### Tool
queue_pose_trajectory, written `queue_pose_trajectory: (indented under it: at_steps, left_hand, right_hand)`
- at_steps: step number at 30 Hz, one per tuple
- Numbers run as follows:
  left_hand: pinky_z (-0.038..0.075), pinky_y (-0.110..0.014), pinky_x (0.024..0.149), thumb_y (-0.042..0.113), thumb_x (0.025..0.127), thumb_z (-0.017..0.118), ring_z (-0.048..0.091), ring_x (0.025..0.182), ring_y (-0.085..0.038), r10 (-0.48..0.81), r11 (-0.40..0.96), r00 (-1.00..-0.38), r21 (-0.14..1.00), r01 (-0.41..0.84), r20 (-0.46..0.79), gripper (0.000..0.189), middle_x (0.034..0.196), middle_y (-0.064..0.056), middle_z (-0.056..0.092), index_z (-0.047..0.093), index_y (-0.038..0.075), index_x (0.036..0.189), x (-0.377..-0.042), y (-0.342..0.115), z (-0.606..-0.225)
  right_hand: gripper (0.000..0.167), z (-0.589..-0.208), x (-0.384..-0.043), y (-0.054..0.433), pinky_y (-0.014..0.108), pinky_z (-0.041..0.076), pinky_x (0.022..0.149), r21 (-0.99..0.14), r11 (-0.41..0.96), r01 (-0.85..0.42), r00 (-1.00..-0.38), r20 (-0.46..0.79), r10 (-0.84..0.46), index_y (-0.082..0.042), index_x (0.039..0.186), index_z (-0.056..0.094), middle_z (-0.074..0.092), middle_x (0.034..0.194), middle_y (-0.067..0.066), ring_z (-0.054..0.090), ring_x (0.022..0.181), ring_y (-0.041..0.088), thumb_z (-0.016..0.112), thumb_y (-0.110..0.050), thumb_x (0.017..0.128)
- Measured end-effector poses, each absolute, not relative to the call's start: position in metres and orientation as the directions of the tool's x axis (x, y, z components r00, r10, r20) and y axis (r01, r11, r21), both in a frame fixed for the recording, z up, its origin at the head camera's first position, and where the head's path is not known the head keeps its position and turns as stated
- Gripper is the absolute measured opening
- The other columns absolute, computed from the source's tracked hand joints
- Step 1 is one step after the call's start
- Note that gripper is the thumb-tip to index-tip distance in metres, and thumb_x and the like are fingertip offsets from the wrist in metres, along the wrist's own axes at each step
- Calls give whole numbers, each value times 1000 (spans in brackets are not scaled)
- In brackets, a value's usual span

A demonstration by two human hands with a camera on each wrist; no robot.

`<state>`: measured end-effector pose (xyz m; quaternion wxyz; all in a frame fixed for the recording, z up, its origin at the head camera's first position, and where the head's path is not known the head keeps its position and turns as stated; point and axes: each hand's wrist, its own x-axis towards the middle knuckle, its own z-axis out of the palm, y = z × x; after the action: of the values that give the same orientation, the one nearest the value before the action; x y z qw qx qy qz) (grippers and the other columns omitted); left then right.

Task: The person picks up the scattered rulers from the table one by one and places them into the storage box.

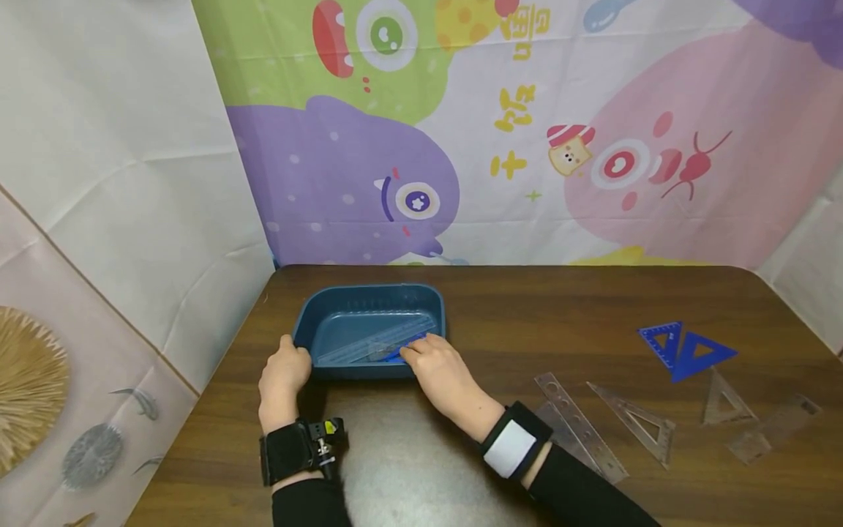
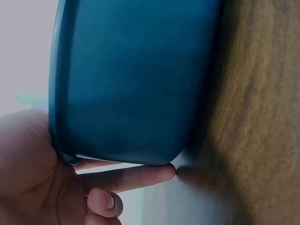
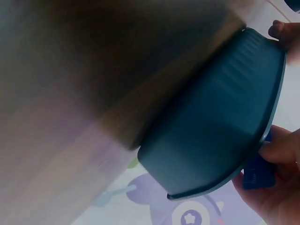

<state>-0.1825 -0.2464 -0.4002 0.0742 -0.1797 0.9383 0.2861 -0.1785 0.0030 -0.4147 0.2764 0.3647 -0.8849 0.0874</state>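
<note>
While the left hand [image 1: 285, 372], fingers partly curled, grips the tray rim [image 1: 369, 370], the right hand [image 1: 443, 369] pinches a blue plastic piece [image 3: 258, 175] near the clear ruler [image 1: 375, 342] inside.

"What do I have behind the bench [image 1: 527, 307]?"

"On my screen, a printed backdrop [image 1: 487, 219]: a green figure [image 1: 290, 66], a purple figure [image 1: 329, 176] and a pink figure [image 1: 724, 110], all turned sideways, with yellow lettering [image 1: 516, 110] and a toast slice [image 1: 570, 155] in a striped hat."

"And over to my left?"

"I see creased white cloth [image 1: 132, 132], then a pinkish panel [image 1: 92, 366] bearing a straw-coloured fringed disc [image 1: 26, 388] and a smaller grey disc [image 1: 92, 456]."
</note>
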Motion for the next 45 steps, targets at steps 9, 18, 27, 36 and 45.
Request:
queue_pose_trajectory:
  at_steps: [9,18,27,36,45]
  left_hand:
    - [35,-60,89,18,91,20,41,112,-53,-293,773,-925,508,-379,-243,54,131,-38,34,16,-4,140,-182,-246,-398]
    - [36,-60,88,19,91,20,42,111,-53,-294,777,-925,503,-378,-241,54,130,-39,34,16,-5,139,-183,-246,-398]
    - [36,-59,89,19,92,20,42,112,-53,-291,778,-923,500,-381,-250,54,130,-39,34,16,-6,139,-183,-246,-399]
    - [34,-60,91,19,91,20,41,113,-53,-294,771,-920,504,-389,-260,54,132,-39,33,15,-6,139,-182,-246,-400]
    - [35,-60,90,18,91,21,41,112,-52,-304,768,-921,509,-387,-243,53,130,-38,35,19,-6,138,-182,-246,-401]
  right_hand:
    - [31,-414,-178,-3,36,40,99,-2,699,-715,-640,405,-653,-4,113,63,64,113,10,56,111,23,53,3,85]
    - [32,-418,-180,-4,34,39,99,119,674,-729,-595,376,-710,-3,118,59,63,112,10,57,109,23,50,0,87]
    - [32,-421,-177,-3,40,35,102,123,673,-729,-604,347,-718,-2,121,54,62,112,9,57,106,21,46,-1,90]
    - [50,-419,-174,3,45,24,108,79,678,-731,-646,240,-725,-4,133,43,53,128,10,48,120,23,55,-4,84]
    - [57,-410,-172,34,49,20,108,-2,758,-652,-738,231,-634,-3,136,39,42,139,11,39,129,25,58,-22,86]
